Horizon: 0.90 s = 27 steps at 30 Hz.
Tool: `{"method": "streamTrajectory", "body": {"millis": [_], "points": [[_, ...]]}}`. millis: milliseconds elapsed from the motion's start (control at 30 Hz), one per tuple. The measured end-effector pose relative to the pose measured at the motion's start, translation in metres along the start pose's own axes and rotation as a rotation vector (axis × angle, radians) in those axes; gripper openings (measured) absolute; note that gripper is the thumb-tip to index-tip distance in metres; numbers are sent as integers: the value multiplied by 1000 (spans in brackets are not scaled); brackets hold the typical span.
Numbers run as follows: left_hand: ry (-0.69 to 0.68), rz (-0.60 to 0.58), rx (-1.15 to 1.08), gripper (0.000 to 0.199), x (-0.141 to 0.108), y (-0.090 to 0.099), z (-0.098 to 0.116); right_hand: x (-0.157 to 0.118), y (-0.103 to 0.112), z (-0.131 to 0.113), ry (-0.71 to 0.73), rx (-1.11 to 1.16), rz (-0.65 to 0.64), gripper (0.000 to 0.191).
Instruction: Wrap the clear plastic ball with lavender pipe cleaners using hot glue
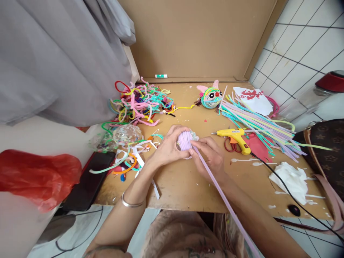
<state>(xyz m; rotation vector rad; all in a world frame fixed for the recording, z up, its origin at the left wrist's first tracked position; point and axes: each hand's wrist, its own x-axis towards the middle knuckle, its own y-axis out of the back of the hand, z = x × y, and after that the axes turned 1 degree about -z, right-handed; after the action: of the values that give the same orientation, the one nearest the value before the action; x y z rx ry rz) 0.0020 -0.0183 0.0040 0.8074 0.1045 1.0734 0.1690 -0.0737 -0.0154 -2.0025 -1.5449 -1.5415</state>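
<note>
My left hand is closed around a small ball whose side is wrapped in rows of lilac pipe cleaner. Patches of a clear, bumpy surface show at the ball's edge. Between the thumb and forefinger of my right hand is a lilac pipe cleaner, pressed near the ball. Its long free end runs down past my right forearm. The underside of the ball is hidden by my fingers.
Right of my hands lies a yellow glue gun with a black cord, near a bundle of pipe cleaners. A decorated ball with pink ears sits behind. Left are tangled pipe cleaners, a clear bumpy ball and a phone.
</note>
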Motion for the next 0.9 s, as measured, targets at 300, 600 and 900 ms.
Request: {"method": "streamTrajectory", "body": {"millis": [300, 600, 900], "points": [[8, 33, -10, 59, 1, 2, -2, 1, 3, -6, 180, -88, -20, 31], [25, -4, -92, 61, 2, 7, -4, -2, -3, -2, 240, -106, -1, 25], [37, -67, -149, 63, 2, 12, -7, -6, -5, 0, 321, -143, -97, 24]]}}
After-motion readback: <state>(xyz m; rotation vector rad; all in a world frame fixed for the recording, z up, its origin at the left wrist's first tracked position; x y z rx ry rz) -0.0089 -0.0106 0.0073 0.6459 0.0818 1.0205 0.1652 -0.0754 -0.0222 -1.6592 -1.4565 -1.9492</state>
